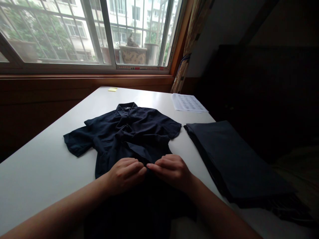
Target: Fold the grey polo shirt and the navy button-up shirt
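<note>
A dark navy short-sleeved shirt (112,136) lies front up on the white table, its collar toward the window and its sleeves spread to both sides. My left hand (127,174) is closed on the front of the shirt around its middle. Close beside it, my right hand (171,169) pinches the shirt too, and the fingertips of both hands nearly meet. Between and above them the cloth is lifted into a fold. The lower part of the shirt runs toward me into deep shadow, where its edges are hard to make out.
Folded dark cloth (234,159) lies along the right side of the white table (40,179). Printed sheets (189,103) rest at the far right corner, and a yellow sticky note (112,89) is at the far edge. Behind stand a barred window (134,33) and a patterned curtain (184,66).
</note>
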The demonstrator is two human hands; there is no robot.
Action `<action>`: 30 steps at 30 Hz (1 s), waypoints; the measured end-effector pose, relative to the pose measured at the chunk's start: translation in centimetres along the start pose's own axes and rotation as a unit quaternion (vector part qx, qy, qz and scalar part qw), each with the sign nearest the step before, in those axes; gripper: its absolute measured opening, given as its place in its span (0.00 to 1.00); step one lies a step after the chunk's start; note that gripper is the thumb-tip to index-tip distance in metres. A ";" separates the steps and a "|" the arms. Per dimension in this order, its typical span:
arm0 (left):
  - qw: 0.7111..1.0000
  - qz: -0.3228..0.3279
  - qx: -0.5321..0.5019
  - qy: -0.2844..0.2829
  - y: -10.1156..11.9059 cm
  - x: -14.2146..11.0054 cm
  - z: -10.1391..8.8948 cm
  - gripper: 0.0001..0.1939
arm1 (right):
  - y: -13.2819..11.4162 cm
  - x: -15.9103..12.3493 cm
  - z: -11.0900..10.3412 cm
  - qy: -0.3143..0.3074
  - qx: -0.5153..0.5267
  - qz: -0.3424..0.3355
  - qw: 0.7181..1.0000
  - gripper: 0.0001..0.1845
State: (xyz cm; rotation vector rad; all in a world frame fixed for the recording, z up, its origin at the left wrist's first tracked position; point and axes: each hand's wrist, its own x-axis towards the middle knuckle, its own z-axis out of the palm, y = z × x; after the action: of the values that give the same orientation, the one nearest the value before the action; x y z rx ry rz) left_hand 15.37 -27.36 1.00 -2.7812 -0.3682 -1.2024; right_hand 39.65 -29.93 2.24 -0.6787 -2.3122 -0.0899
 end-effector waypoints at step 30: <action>0.997 -0.001 -0.037 0.072 -0.4 -0.8 0.3 0.05 | -0.9 -0.3 1.0 0.058 0.006 0.022 0.998 0.15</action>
State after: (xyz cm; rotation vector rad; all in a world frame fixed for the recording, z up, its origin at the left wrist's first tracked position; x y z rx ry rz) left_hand 14.95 -27.06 0.26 -2.7322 -0.3211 -1.4347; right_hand 38.75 -30.58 1.47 -0.6999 -2.1830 -0.0917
